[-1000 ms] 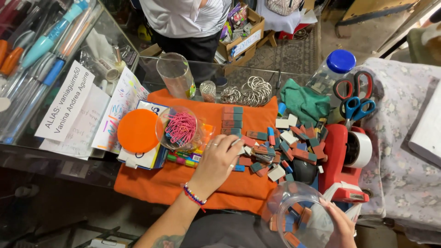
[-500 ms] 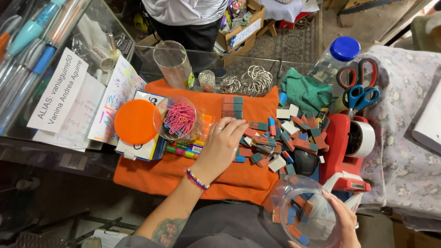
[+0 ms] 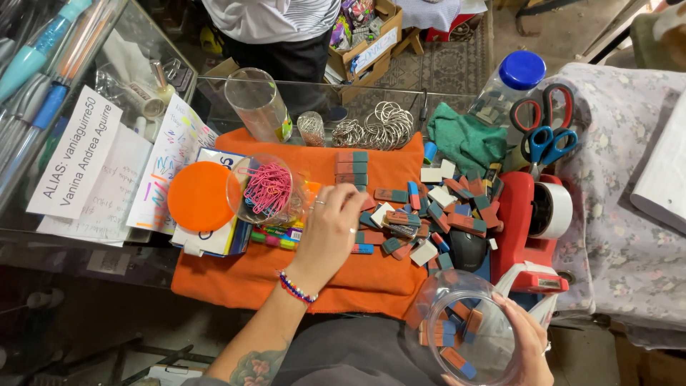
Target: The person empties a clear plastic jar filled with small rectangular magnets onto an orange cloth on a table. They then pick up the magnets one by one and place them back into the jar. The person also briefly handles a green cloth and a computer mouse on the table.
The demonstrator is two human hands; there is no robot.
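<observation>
On the orange cloth (image 3: 236, 279), the left hand (image 3: 330, 232) lies palm down with fingers curled onto the pile of small red-and-blue erasers (image 3: 421, 221), though whether it pinches one I cannot tell. Nearer and to the right, the right hand (image 3: 529, 343) grips a clear round jar (image 3: 464, 329) holding only a few erasers (most remain loose on the cloth). Far of the pile, four erasers sit stacked in a neat column (image 3: 351, 168). Blocks look matte and rubbery; the jar is glossy plastic.

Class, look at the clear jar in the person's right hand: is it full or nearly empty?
Nearly empty. The clear jar, held by the right hand, holds only a few erasers at its bottom.
</observation>
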